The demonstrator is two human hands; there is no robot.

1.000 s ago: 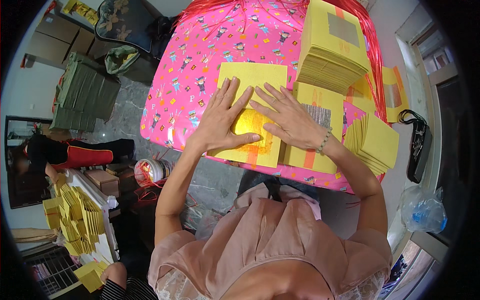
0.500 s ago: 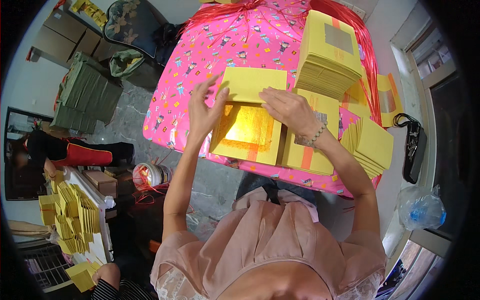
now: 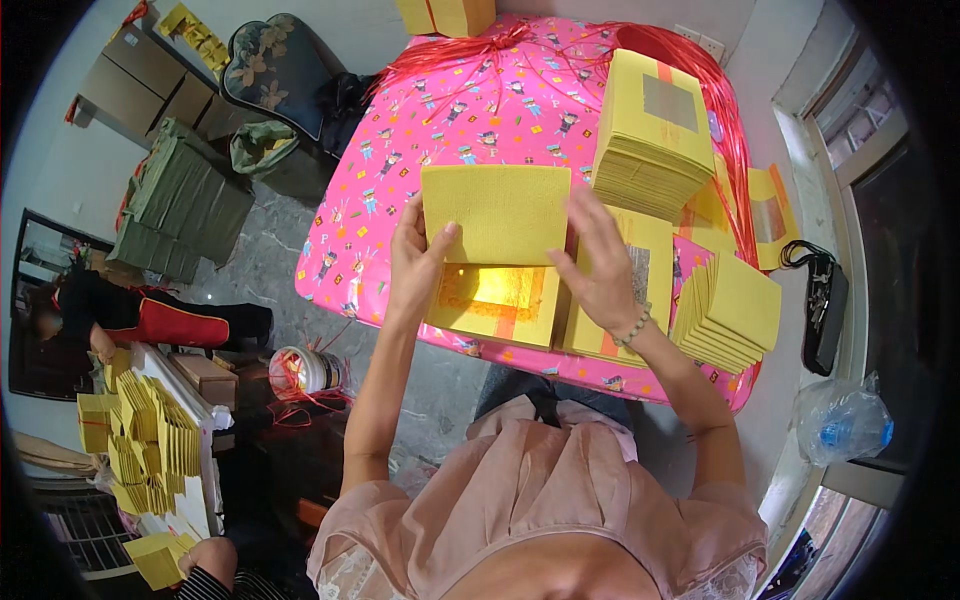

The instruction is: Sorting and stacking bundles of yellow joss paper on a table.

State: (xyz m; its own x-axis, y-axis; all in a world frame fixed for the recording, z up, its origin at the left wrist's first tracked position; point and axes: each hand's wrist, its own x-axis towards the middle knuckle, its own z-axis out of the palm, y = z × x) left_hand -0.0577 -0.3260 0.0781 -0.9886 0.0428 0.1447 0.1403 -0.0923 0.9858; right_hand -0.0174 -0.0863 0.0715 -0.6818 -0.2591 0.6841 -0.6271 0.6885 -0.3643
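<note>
Change: 1 s ago both hands lay flat on the gold sheet; now they lift a yellow sheet (image 3: 495,212) off it, so folding is underway.
Left hand (image 3: 418,262): pinching sheet's left edge.
Right hand (image 3: 602,268): holding right edge.
Gold sheet (image 3: 497,302): 1, flat on pink desk (image 3: 400,150).
Stacks: 3, incl. tall stack (image 3: 655,135).

**Crowded right side, open far-left cloth**

The counter (image 3: 400,170) offers bare pink cloth at its far left and middle, where a hand could pass freely. The right side is blocked: a tall yellow stack (image 3: 655,135) stands at the far right, a fanned yellow pile (image 3: 730,310) sits at the near right corner, and red strings (image 3: 735,130) trail along that edge (they also spread across the far end). The near edge is filled by two flat stacks (image 3: 500,305) side by side.
</note>
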